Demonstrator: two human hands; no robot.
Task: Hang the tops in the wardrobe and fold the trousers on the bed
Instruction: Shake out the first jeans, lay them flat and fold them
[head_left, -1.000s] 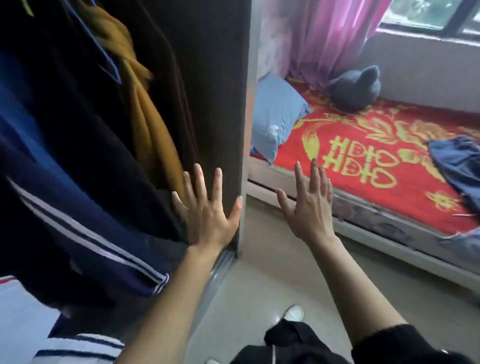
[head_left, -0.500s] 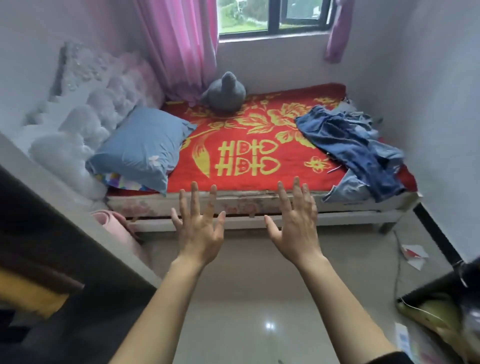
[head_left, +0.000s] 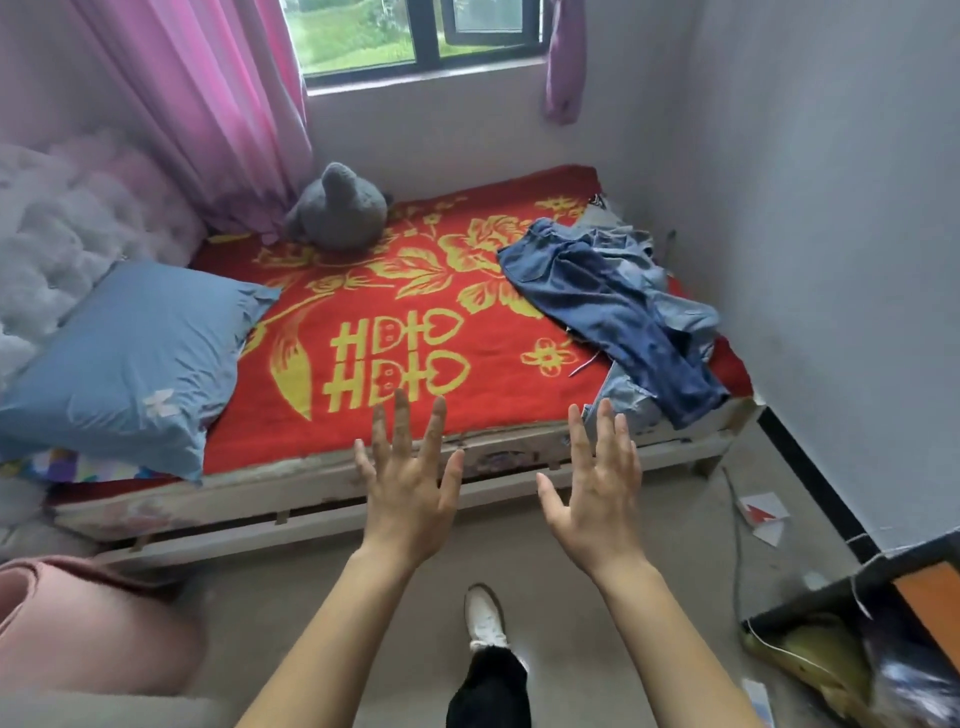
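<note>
Facing bed: left hand, right hand, both empty, fingers spread wide; free, I judge, to gather the crumpled jeans for folding.

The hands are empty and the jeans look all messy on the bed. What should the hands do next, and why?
Probably reach the right hand forward to the blue jeans. Both it and the left hand are open and hold nothing, short of the bed. The jeans lie crumpled and unfolded at the bed's right end, nearer the right hand.
</note>
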